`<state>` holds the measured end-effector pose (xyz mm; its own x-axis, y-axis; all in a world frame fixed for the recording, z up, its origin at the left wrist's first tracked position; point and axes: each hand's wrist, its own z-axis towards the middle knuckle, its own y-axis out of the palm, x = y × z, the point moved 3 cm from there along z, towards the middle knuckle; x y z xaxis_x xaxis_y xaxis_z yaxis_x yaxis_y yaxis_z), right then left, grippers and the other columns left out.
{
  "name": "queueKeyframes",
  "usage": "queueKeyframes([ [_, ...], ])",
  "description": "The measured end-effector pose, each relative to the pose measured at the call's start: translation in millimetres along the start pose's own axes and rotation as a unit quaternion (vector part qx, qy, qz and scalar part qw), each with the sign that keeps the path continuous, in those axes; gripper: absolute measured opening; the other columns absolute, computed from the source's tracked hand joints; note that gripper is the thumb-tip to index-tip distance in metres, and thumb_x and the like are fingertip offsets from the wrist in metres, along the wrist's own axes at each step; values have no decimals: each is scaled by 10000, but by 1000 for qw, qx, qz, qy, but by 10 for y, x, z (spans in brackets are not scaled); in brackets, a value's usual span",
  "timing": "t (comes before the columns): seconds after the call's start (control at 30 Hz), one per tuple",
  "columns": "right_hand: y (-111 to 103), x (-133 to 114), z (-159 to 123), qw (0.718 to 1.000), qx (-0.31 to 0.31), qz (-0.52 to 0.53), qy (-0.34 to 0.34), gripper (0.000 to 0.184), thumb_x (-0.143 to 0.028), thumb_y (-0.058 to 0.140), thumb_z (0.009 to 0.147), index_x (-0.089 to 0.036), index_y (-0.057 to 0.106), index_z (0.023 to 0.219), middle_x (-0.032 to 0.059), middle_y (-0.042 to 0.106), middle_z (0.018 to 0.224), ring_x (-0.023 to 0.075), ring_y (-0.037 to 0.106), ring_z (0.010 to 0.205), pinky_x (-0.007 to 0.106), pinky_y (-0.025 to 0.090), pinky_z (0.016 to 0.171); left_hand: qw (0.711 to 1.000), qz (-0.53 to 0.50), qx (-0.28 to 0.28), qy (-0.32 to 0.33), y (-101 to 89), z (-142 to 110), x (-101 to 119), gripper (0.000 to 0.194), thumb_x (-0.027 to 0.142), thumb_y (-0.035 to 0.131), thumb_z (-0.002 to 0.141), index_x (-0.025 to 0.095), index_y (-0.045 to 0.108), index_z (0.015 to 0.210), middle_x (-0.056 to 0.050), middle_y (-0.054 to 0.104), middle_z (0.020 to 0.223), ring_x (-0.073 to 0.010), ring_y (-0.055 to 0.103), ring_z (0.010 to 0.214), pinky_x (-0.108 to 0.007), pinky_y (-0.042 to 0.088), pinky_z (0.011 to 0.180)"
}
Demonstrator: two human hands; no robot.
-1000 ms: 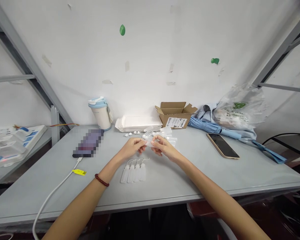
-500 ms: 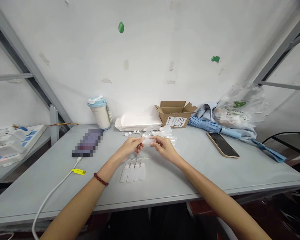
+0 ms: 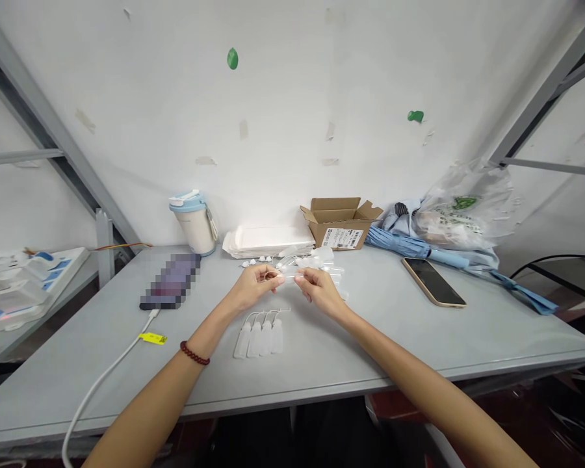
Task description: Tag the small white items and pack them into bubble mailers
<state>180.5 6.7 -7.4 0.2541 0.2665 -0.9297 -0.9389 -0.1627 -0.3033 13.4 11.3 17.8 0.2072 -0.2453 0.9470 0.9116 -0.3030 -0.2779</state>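
Fingers of both hands [image 3: 278, 281] [image 3: 299, 279] pinched narrow on a small translucent piece [image 3: 289, 277].

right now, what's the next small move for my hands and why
I'd probably check the white cord is secure on the small clear piece: your left hand pinches it near the cord, your right hand holds the other end, and the four pieces lying nearer you all have cords.

Held level, a slim translucent piece [image 3: 290, 277] shows its thin pale loop [image 3: 270, 273]. At its 7 o'clock, 4 frosted, corded pieces [image 3: 259, 339] lie side by side; similar clear pieces [image 3: 323, 255] pile loosely at 2 o'clock.
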Motion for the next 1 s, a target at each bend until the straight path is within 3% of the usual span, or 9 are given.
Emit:
queueKeyframes([
  [0.17,0,4,18,1000,-2,19,7,307,-464,470,817,-196,481,666,-57,425,471,99,395,415,250,336,468,999,-2,36,-7,42,14,-26,362,510,635,688,157,554,671,10,534,633,-118,510,575,-255,450,560],
  [0.37,10,-69,-13,996,5,-80,-43,297,-442,424,863,-197,482,705,-43,437,532,110,416,510,248,323,534,999,-4,28,-46,60,20,-82,463,566,507,782,153,528,573,11,512,524,-101,473,485,-246,421,515],
  [0.57,26,-91,-29,989,16,-129,-63,372,-451,366,893,-208,376,611,-36,418,547,106,385,534,250,302,550,995,-34,-2,-97,69,5,-110,487,593,528,757,150,543,553,30,446,455,-88,410,442,-241,395,494],
  [0.7,49,-61,-41,996,-5,-77,-37,393,-487,363,891,-206,399,620,-39,415,522,102,378,509,242,303,514,995,-54,-7,-84,59,-2,-95,469,582,574,727,158,525,533,10,474,507,-116,469,530,-253,413,545],
  [0.87,75,-39,-40,998,-30,46,18,423,-575,432,832,-208,400,624,-64,338,480,81,327,433,227,268,431,999,-2,-19,-33,34,-7,-40,429,529,579,746,171,498,525,-2,509,557,-161,548,701,-286,428,729],
  [1.0,80,-41,-33,985,-49,145,83,453,-616,525,756,-206,388,621,-88,257,496,55,263,408,204,198,397,999,50,-5,-3,39,-19,19,375,517,575,734,172,518,597,12,505,597,-132,464,612,-261,387,620],
])
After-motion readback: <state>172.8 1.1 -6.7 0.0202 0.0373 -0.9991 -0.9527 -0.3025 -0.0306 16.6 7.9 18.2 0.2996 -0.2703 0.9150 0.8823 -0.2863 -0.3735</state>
